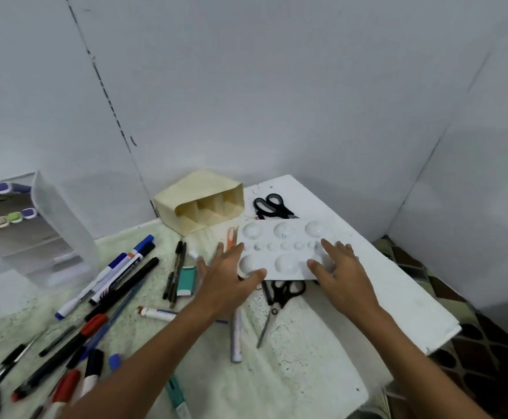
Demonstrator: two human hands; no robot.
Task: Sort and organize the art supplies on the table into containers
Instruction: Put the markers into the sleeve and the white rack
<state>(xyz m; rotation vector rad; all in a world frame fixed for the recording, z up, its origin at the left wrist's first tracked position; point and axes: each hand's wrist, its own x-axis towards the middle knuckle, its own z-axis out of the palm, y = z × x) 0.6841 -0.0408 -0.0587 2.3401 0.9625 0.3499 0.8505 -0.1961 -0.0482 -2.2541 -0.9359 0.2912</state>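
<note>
Both hands are reaching over a white plastic paint palette with round wells [286,252]. The left hand [231,279] is lying flat with fingers spread across its near-left corner, and the right hand [338,267] is pressing straight fingers on its near-right edge. Black-handled scissors [279,300] are poking out from under the palette between the two wrists. A second black pair [272,205] is lying beyond the fingertips, beside a cream compartmented desk organizer [201,204]. Markers and pens [116,282] are lying scattered left of the left hand.
</note>
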